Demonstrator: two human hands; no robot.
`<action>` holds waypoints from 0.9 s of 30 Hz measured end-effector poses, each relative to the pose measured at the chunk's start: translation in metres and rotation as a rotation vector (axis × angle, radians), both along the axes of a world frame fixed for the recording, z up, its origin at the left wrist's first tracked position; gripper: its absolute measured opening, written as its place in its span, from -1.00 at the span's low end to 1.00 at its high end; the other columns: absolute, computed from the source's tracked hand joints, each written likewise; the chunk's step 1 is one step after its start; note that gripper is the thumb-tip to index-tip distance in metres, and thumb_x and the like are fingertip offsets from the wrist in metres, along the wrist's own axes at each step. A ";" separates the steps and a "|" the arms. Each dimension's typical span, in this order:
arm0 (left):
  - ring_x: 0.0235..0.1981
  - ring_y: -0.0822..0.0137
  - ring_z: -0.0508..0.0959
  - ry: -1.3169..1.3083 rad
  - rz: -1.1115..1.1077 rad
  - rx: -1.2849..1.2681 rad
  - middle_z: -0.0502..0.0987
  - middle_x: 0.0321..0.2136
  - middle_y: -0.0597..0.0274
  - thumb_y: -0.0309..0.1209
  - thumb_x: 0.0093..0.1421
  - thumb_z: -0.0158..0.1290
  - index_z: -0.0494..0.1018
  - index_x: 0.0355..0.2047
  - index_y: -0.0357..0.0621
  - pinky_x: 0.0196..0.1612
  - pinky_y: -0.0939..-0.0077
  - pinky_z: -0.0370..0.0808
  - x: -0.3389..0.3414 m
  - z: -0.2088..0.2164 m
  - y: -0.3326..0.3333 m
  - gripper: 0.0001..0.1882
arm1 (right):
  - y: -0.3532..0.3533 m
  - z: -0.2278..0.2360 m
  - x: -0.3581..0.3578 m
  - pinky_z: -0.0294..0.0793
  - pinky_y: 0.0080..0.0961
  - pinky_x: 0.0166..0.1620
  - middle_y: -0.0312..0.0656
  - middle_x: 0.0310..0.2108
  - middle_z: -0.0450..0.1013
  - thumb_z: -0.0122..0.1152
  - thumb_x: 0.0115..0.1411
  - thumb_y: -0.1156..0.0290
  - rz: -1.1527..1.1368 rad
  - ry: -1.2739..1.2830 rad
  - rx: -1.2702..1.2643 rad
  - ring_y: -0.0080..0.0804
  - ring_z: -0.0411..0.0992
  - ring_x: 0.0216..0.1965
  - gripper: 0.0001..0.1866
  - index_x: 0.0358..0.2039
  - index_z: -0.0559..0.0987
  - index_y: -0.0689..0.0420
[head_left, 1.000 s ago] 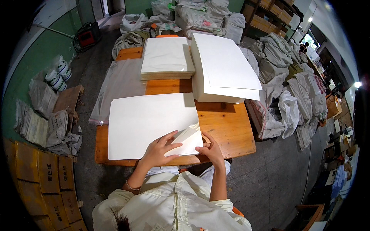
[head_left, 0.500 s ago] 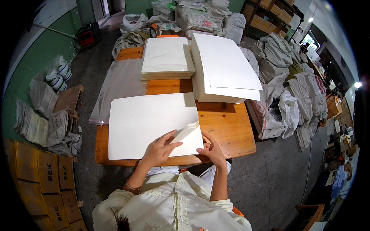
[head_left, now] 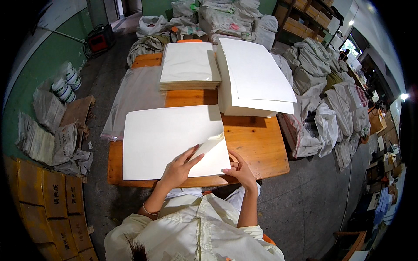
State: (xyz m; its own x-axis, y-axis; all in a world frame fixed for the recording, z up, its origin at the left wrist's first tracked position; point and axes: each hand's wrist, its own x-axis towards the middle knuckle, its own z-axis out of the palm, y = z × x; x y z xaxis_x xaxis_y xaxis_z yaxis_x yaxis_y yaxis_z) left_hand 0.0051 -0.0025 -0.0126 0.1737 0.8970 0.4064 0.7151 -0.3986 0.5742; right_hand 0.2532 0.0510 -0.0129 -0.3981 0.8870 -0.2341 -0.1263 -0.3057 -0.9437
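Note:
A stack of large white paper sheets [head_left: 165,135] lies near the front edge of the wooden table. Its near right corner is curled up and back toward the left. My left hand [head_left: 177,170] rests on the sheets beside this curl, with its fingers stretched and apart and the fingertips against the lifted paper. At the stack's right edge, my right hand [head_left: 238,171] is closed round the near corner, its thumb on the sheets. The curled fingers of that hand are partly hidden.
Behind stand a lower paper stack [head_left: 190,63] and a taller one [head_left: 261,74] with a loose top sheet. Clear plastic bags [head_left: 137,91] lie over the wooden table's [head_left: 257,145] left side. Cartons [head_left: 54,200] flank me on the left; covered sacks [head_left: 344,104] fill the right.
The curled corner now looks wider and smoother, with the separate sheet edges less fanned. My left fingers have drawn slightly left. My right hand has stayed at the corner.

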 end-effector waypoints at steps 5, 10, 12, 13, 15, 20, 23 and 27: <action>0.08 0.19 0.44 0.028 -0.091 -0.024 0.24 0.21 0.18 -0.44 0.06 0.12 0.44 0.07 0.26 0.08 0.35 0.46 -0.002 0.002 0.002 -0.48 | 0.004 -0.018 0.006 0.40 -0.77 -0.33 -0.31 -0.49 0.51 0.37 -0.03 0.64 0.015 -0.033 0.012 -0.66 0.45 -0.43 -0.22 0.21 0.22 0.26; 0.15 0.15 0.37 0.048 -0.149 -0.121 0.20 0.23 0.15 -0.20 -0.16 0.33 0.44 0.06 0.30 0.10 0.31 0.45 -0.001 0.009 0.000 -0.32 | 0.004 -0.016 -0.001 0.39 -0.77 -0.39 -0.33 -0.55 0.48 0.40 -0.04 0.60 -0.045 -0.104 0.005 -0.68 0.42 -0.50 -0.24 0.17 0.26 0.27; 0.16 0.16 0.35 0.057 -0.150 -0.130 0.19 0.24 0.17 -0.18 -0.17 0.34 0.46 0.04 0.29 0.11 0.31 0.45 -0.001 0.008 0.000 -0.34 | 0.003 -0.017 -0.003 0.39 -0.77 -0.40 -0.32 -0.56 0.47 0.42 -0.05 0.58 -0.066 -0.115 0.010 -0.68 0.41 -0.51 -0.25 0.16 0.27 0.27; 0.17 0.17 0.34 0.061 -0.151 -0.135 0.18 0.24 0.18 -0.17 -0.17 0.34 0.46 0.03 0.29 0.11 0.31 0.46 -0.001 0.008 0.001 -0.34 | 0.003 -0.018 -0.004 0.39 -0.77 -0.41 -0.32 -0.57 0.47 0.42 -0.05 0.56 -0.076 -0.121 0.013 -0.68 0.41 -0.52 -0.25 0.16 0.27 0.28; 0.17 0.18 0.34 0.050 -0.154 -0.134 0.18 0.24 0.18 -0.18 -0.16 0.33 0.46 0.04 0.29 0.11 0.31 0.45 -0.001 0.007 0.001 -0.35 | 0.004 -0.022 -0.003 0.39 -0.76 -0.42 -0.30 -0.56 0.48 0.43 -0.06 0.55 -0.081 -0.140 0.024 -0.67 0.41 -0.52 -0.25 0.15 0.28 0.27; 0.13 0.16 0.39 0.018 -0.121 -0.138 0.22 0.21 0.16 -0.35 0.05 0.16 0.43 0.07 0.28 0.10 0.31 0.45 0.000 0.010 0.000 -0.48 | 0.004 -0.019 -0.002 0.40 -0.74 -0.38 -0.28 -0.53 0.49 0.40 -0.04 0.57 -0.057 -0.137 0.030 -0.65 0.42 -0.49 -0.25 0.17 0.26 0.27; 0.09 0.18 0.43 -0.015 -0.033 -0.072 0.26 0.20 0.18 -0.49 0.15 -0.01 0.39 0.11 0.30 0.06 0.30 0.46 0.001 0.001 0.001 -0.49 | 0.001 -0.012 0.000 0.39 -0.74 -0.34 -0.28 -0.51 0.49 0.36 -0.02 0.62 -0.033 -0.029 0.018 -0.65 0.43 -0.45 -0.24 0.20 0.23 0.27; 0.06 0.16 0.45 0.078 -0.015 0.034 0.25 0.20 0.15 -0.54 0.16 -0.07 0.41 0.10 0.25 0.04 0.31 0.47 -0.001 0.000 0.003 -0.49 | 0.002 -0.011 0.003 0.39 -0.75 -0.33 -0.29 -0.50 0.50 0.33 -0.01 0.66 0.006 -0.021 0.026 -0.66 0.43 -0.44 -0.23 0.22 0.21 0.27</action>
State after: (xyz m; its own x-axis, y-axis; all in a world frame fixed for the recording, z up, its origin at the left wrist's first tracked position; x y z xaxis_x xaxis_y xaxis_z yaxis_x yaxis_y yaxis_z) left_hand 0.0037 0.0000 -0.0129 0.2195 0.8797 0.4217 0.7506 -0.4284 0.5030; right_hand 0.2564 0.0531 -0.0239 -0.3988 0.8904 -0.2193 -0.1044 -0.2817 -0.9538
